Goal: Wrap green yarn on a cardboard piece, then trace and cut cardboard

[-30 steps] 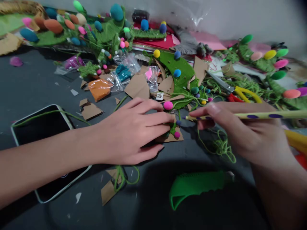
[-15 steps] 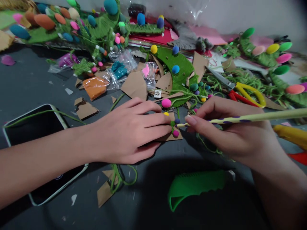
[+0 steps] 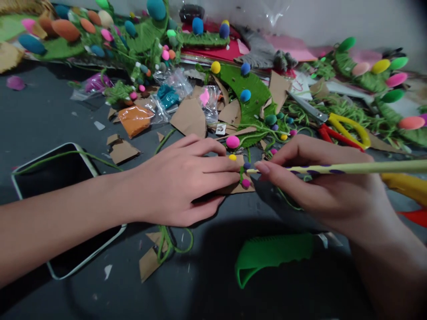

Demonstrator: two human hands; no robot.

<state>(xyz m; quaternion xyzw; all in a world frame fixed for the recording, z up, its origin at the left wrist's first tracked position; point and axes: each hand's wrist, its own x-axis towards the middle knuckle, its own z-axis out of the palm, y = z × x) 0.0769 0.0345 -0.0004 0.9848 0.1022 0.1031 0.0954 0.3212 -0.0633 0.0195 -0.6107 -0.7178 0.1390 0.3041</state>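
My left hand (image 3: 182, 180) lies flat, fingers stretched out, pressing a small brown cardboard piece (image 3: 240, 188) onto the dark table. The cardboard carries green yarn and small pompoms: a pink one (image 3: 246, 182), a blue one (image 3: 246, 166) and a yellow one (image 3: 232, 157). My right hand (image 3: 320, 186) pinches a pale yellow pencil with purple dots (image 3: 350, 168). The pencil's tip touches the piece right by the blue pompom. A larger pink pompom (image 3: 232, 142) sits just beyond my left fingertips.
A phone (image 3: 53, 178) lies at the left under my forearm, with green yarn across it. A green utility knife (image 3: 273, 255) lies near the front. Scissors with yellow and red handles (image 3: 340, 129), cardboard scraps, plastic bags and yarn-wrapped decorations with coloured pompoms crowd the back.
My right hand has slid left with the pencil, bringing its tip from beside the cardboard piece onto it by the blue pompom. My left hand has stayed pressed on the piece.
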